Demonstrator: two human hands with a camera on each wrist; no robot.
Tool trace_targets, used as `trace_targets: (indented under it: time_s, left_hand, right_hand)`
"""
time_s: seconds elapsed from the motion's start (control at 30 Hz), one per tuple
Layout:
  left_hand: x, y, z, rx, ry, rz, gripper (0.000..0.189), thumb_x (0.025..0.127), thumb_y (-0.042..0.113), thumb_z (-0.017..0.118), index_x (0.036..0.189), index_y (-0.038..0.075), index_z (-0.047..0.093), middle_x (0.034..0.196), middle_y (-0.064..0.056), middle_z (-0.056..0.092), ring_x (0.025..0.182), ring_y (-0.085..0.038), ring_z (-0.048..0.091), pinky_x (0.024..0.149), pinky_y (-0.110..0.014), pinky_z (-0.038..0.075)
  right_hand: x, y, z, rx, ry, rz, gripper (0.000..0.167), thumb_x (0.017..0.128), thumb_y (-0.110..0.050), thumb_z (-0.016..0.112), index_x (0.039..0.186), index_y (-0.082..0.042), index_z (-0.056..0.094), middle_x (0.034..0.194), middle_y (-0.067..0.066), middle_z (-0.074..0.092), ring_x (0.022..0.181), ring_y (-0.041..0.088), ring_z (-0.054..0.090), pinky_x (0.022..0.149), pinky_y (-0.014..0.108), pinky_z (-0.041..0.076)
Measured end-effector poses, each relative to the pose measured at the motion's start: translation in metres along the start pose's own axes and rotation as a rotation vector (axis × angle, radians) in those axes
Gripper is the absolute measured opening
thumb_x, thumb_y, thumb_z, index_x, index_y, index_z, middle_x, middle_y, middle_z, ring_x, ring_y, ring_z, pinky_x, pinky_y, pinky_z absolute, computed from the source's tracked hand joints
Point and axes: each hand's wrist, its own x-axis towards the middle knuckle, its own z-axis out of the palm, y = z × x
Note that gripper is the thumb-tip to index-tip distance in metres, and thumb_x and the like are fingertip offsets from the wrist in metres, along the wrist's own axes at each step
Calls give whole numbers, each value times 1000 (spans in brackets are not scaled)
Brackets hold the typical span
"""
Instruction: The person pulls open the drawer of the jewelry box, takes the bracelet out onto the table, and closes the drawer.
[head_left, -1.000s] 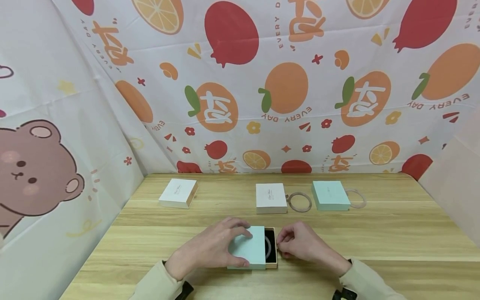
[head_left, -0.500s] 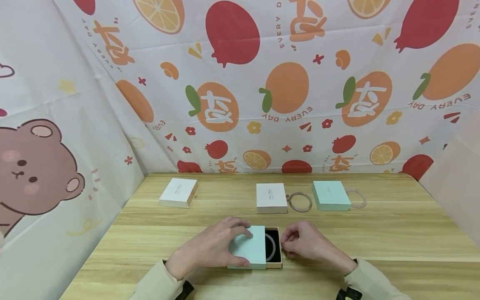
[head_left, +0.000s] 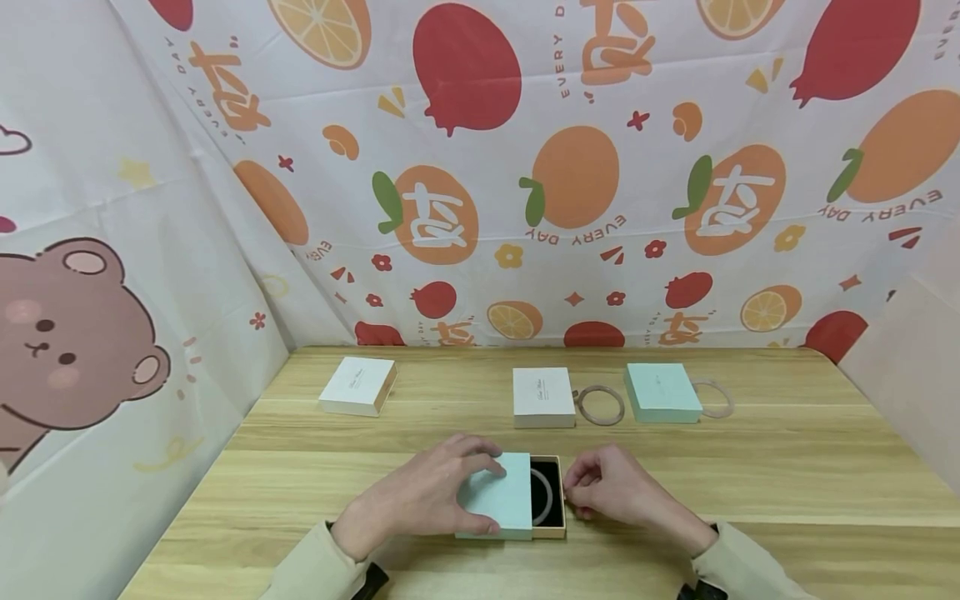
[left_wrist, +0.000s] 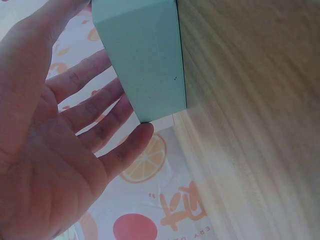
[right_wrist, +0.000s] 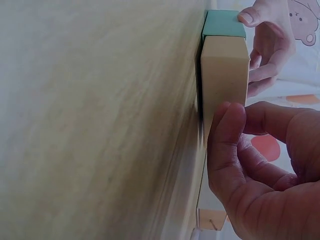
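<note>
A mint-green slide-out gift box [head_left: 495, 496] lies near the front middle of the table, its tan-edged drawer [head_left: 557, 533] partly out to the right. On the drawer's black lining sits a pale bangle [head_left: 547, 496], its left side hidden under the sleeve. My left hand [head_left: 427, 492] holds the sleeve from the left, thumb at the near edge and fingers across the top and far side. My right hand [head_left: 611, 487] has thumb and index fingertip [right_wrist: 230, 117] pinched together at the drawer's outer end; what lies between them is hidden.
Along the back of the wooden table [head_left: 442, 383] stand a white box [head_left: 358, 386] at left, another white box [head_left: 543, 396] with a grey-brown bangle [head_left: 601, 405] beside it, and a mint box [head_left: 663, 392] with a pale pink bangle [head_left: 716, 398]. A fruit-print cloth [head_left: 495, 200] hangs behind.
My right hand has moved a little to the right, and the drawer has slid further out of its sleeve, showing more of the bangle. My left hand has stayed in place on the sleeve.
</note>
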Motion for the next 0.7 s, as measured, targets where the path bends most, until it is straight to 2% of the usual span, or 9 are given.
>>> trace_targets:
  time_s: [0.7]
  left_hand:
    - [0,0,1,-5,-6,-5,54,81,59,80,121,23,71,139,4,60,129,-18,56,106,-43,51]
  right_hand:
    - [-1,1,1,31,3,-6,4,87,-2,70,87,1,73,70,5,67,60,14,62,55,25,51]
